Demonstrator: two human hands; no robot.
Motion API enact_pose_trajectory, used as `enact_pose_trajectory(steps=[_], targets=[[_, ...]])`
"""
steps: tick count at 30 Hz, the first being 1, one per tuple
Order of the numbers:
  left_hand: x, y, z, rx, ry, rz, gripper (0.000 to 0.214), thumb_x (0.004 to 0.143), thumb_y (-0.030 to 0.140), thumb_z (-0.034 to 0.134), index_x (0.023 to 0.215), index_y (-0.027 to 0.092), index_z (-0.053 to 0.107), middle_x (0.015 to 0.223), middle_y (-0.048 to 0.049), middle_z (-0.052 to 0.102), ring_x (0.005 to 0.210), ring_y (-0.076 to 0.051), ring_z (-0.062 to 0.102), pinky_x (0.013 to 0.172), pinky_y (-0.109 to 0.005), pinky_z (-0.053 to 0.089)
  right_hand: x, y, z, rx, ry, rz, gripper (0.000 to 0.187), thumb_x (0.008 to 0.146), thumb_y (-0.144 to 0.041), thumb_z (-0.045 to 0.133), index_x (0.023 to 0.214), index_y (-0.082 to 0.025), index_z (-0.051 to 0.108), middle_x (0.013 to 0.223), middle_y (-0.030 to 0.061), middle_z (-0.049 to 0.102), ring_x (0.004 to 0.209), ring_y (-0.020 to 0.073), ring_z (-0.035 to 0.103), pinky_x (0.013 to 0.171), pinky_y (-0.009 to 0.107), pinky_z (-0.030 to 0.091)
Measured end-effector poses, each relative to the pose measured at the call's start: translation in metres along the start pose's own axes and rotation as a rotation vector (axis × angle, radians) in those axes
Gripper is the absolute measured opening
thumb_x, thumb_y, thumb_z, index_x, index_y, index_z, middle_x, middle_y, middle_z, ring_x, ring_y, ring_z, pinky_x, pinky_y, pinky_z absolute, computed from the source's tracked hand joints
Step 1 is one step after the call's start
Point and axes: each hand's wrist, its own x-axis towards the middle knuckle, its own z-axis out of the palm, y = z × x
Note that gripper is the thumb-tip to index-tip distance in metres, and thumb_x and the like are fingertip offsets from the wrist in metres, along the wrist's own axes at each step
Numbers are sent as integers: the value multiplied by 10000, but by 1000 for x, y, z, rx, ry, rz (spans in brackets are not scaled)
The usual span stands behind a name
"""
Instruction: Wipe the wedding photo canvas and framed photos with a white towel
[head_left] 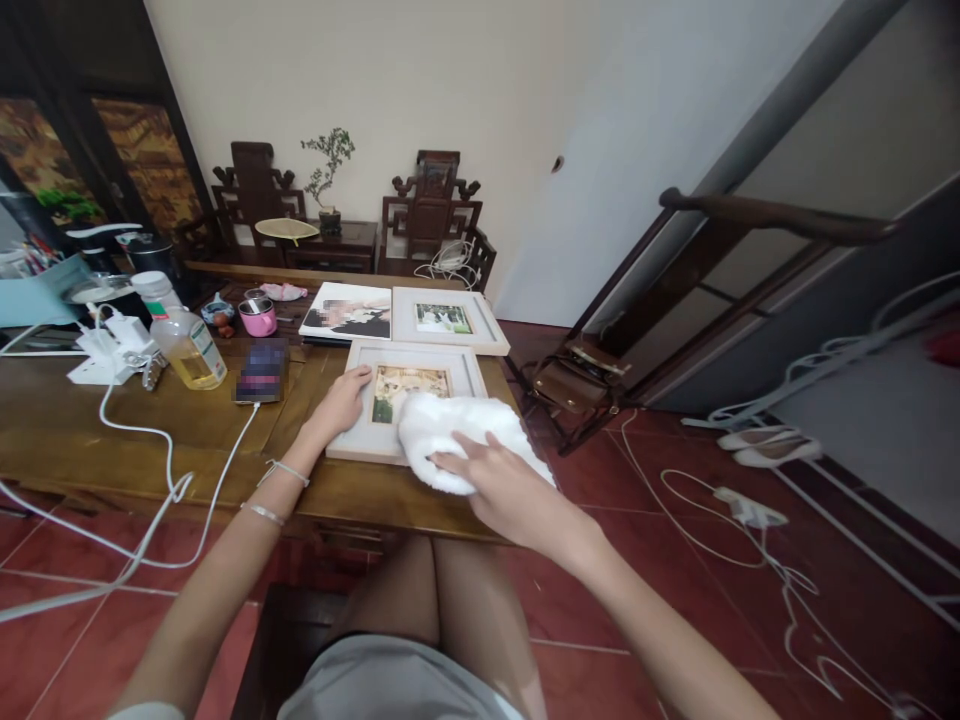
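A white-matted picture frame (352,425) lies flat on the wooden table, a photo in its middle. My left hand (341,400) rests on its left side, with fingers over the edge. My right hand (487,475) grips a fluffy white cloth (480,420) that lies over the frame's lower right corner and hides part of it. Behind this frame, a second picture frame (484,320) lies at the right. Left of that one is a photo panel (352,295) showing a dark-and-white picture.
On the table's left stand a bottle of yellow liquid (195,350), a phone (261,370) on a cable, a pink cup (259,315) and a white power strip (112,350). White cables hang over the front edge. A wooden chair with a brown bag (574,385) stands right.
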Motion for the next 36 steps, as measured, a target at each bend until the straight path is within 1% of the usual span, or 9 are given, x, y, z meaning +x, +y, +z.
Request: enact_pose_trajectory(steps=[3,7,12,16,21,25,28,31,36], targets=[[0,-1,-1,9,-11,-2,567,740,-34,371,1240,84,611,1386,-134,541,1313,-247,479,1141,-397,347,12,8,7,24,44,31,772,658,31,399,1399,-177,465,1376,167,527,1359,261,385,1118,492,231],[-1,-3,-1,19,-18,11,585,724,-44,385,1237,111,618,1380,-105,553,1314,-232,479,1148,-373,341,66,50,15,-9,172,130,727,703,6,428,1407,-171,447,1418,119,502,1401,253,305,1141,487,181],[-1,-5,-1,16,-12,24,604,718,-45,389,1255,126,607,1379,-94,555,1314,-226,480,1156,-377,331,120,85,5,-32,262,245,647,771,-6,396,1415,-60,412,1423,218,465,1421,364,188,1083,633,157],[-2,-5,1,1,1,15,604,727,-39,388,1275,116,589,1387,-108,545,1317,-228,476,1151,-399,335,113,67,8,-36,185,155,628,748,5,426,1348,-151,531,1431,152,482,1406,370,218,1077,659,128],[-3,-2,3,-11,17,-19,586,744,-34,383,1276,103,584,1398,-134,528,1330,-241,459,1142,-423,343,53,24,3,36,-27,-18,724,698,27,411,1378,-205,505,1290,127,616,1367,336,343,1062,612,265],[-4,-2,4,-18,13,-26,590,744,-33,371,1284,93,575,1398,-141,527,1331,-244,456,1142,-427,340,28,4,-3,156,-95,-112,763,683,45,363,1388,-215,495,1333,119,585,1402,332,287,1076,607,260],[-4,-4,4,-31,8,-12,608,727,-34,371,1284,98,576,1410,-132,516,1337,-241,449,1147,-418,334,48,10,3,165,-44,-85,776,693,37,373,1417,-231,449,1418,83,513,1427,309,232,1100,594,231],[-3,-7,5,-52,9,16,598,718,-29,377,1264,86,590,1399,-140,526,1326,-244,463,1142,-410,343,88,30,7,93,24,35,729,732,22,390,1426,-199,433,1431,111,492,1433,312,204,1107,597,203],[-3,-2,-1,-98,75,43,493,808,33,381,1240,129,599,1331,-112,590,1274,-222,515,1128,-404,364,148,37,4,54,99,152,663,797,-13,403,1436,-188,409,1554,126,285,1429,416,97,1024,745,167]])
